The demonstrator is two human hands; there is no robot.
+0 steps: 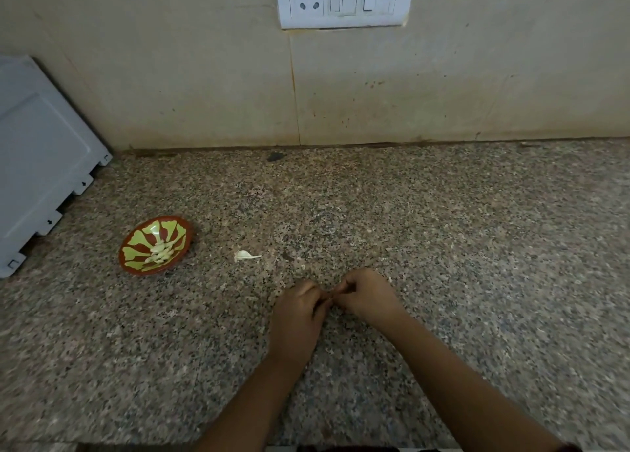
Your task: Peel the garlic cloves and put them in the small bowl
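Forearms rise from the bottom edge of the frame and meet a little below centre, over the speckled stone surface. Left hand and right hand face each other with knuckles up and fingers curled, fingertips touching. Each grip is closed in a pinch on one small tan bit held between the two hands. Too little of it shows past the fingers to tell whether it is a clove or only skin. Both hands sit low over the surface; whether they rest on it cannot be told.

Just above and left of the hands, a thin white scrap with a pointed tail lies alone on the stone, with a dark stain near it on the right.

Farther left, in the middle left of the frame, stands the bowl, red-brown with a yellow-green pattern. Pale peeled cloves lie heaped in its bottom.

Beyond the bowl, at the left edge, a grey panel leans back toward the wall. That wall is beige and stained. At the top centre of the frame, a white socket plate with switches is set in it.
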